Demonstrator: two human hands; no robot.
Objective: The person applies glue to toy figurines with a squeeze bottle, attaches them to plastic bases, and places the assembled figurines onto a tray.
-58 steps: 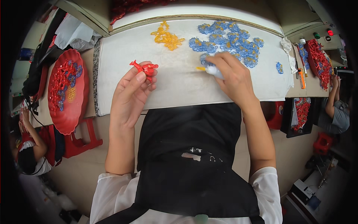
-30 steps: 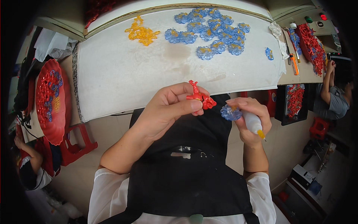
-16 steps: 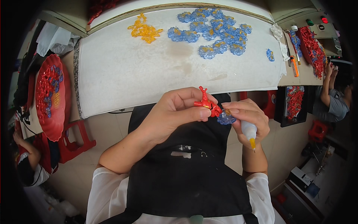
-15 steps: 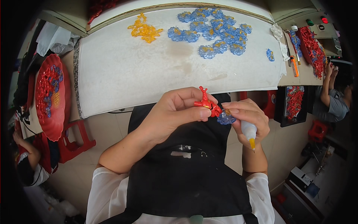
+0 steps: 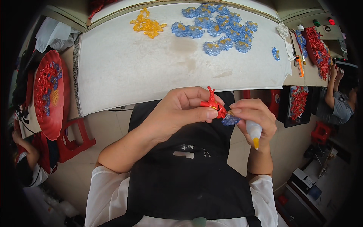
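Two hands meet above the person's lap, just off the near edge of the bench (image 5: 124, 75). Far left, a red tray (image 5: 56, 125) leans full of red and blue pieces. The left hand (image 5: 177, 113) is pinched shut on a small red plastic ornament (image 5: 212, 105), thumb and forefinger clamping its lower body while a thin prong sticks up free. Touching it from the right is a blue translucent piece (image 5: 230, 120), pressed in by the fingertips of the right hand (image 5: 255, 117), whose lower fingers are also wrapped tight round a small white bottle (image 5: 254, 132) with a yellow tip pointing down. Both pieces look light, stiff and rather brittle, likely slick; the thicker body seems the safer place to grip, not the prong. Farther back lie yellow pieces (image 5: 147, 25) and blue pieces (image 5: 219, 28).
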